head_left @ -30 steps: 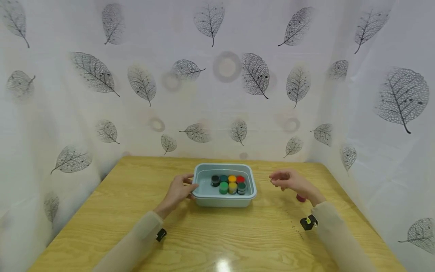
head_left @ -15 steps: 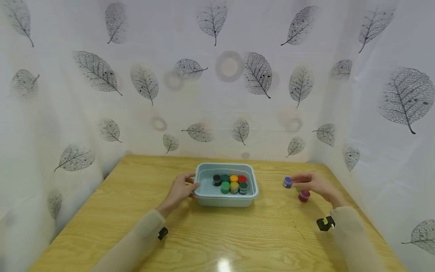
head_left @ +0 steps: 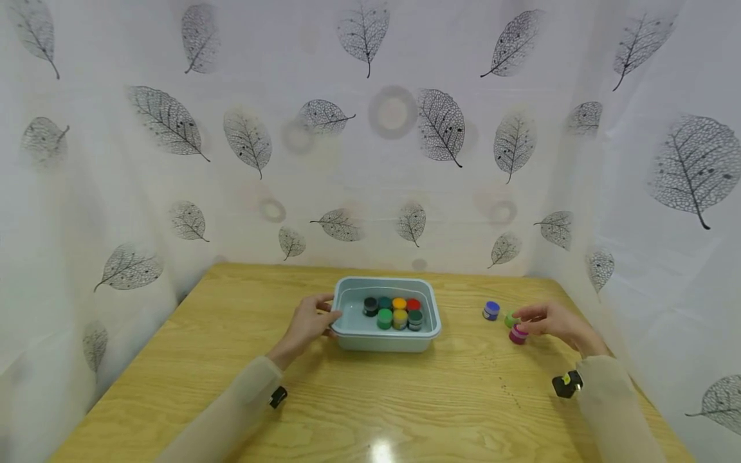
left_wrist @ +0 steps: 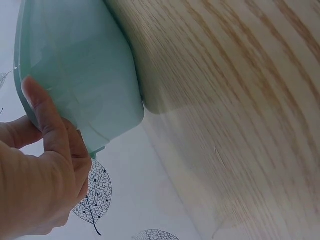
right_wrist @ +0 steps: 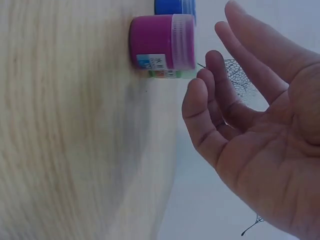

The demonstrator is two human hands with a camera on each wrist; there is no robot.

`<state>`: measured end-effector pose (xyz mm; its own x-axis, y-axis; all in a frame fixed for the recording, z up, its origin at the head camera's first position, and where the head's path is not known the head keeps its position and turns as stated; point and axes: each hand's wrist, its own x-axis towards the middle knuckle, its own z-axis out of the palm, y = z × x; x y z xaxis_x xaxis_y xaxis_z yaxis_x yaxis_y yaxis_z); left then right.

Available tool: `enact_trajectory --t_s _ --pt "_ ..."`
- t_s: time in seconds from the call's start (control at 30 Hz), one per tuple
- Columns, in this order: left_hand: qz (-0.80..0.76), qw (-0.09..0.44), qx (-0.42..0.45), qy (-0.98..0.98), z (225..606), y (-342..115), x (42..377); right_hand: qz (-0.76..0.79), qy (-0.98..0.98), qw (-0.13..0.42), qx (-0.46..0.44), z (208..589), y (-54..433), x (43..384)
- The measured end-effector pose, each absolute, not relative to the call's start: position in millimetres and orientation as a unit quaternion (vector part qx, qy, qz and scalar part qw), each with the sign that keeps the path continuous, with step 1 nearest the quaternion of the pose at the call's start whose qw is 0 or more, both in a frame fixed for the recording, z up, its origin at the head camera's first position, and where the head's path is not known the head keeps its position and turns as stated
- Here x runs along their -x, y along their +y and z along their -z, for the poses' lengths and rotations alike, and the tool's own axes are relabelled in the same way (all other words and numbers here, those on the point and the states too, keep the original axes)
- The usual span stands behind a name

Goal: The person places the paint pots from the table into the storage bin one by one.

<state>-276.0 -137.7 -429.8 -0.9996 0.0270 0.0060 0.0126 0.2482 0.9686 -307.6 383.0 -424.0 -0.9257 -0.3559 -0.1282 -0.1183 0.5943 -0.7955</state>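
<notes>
My left hand (head_left: 308, 320) grips the left rim of a pale blue-green plastic tub (head_left: 382, 344), with the thumb on the near side in the left wrist view. Inside the tub, several small paint jars (head_left: 384, 319) stand grouped to the right: black, teal, orange, red, green, yellow and dark green. On the right, my right hand (head_left: 556, 325) hovers beside a magenta paint jar (right_wrist: 157, 42), fingers spread and loosely bent, holding nothing. Partly hidden behind it is a light green jar (head_left: 510, 319). A blue-purple jar (head_left: 491, 311) stands upright a little to the left.
Everything stands on a wooden table (head_left: 324, 411). A leaf-print curtain (head_left: 359, 161) hangs behind and along both sides. Small dark specks (head_left: 508, 391) lie on the wood in front of the jars.
My right hand has moved right, from beside the tub, past the blue-purple jar, to the magenta jar. The blue-purple and green jars have come into view. My left hand keeps its grip.
</notes>
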Motion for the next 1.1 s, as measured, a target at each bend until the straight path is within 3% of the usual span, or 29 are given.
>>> enact_trajectory --t_s 0.53,1.1 --pt "-0.608 0.005 -0.008 0.794 430.0 -138.3 276.8 0.416 0.876 0.195 0.145 438.4 384.2 309.8" --pt "-0.604 0.007 -0.013 0.797 433.6 -138.6 277.1 0.417 0.868 0.217 0.162 438.3 370.1 307.3"
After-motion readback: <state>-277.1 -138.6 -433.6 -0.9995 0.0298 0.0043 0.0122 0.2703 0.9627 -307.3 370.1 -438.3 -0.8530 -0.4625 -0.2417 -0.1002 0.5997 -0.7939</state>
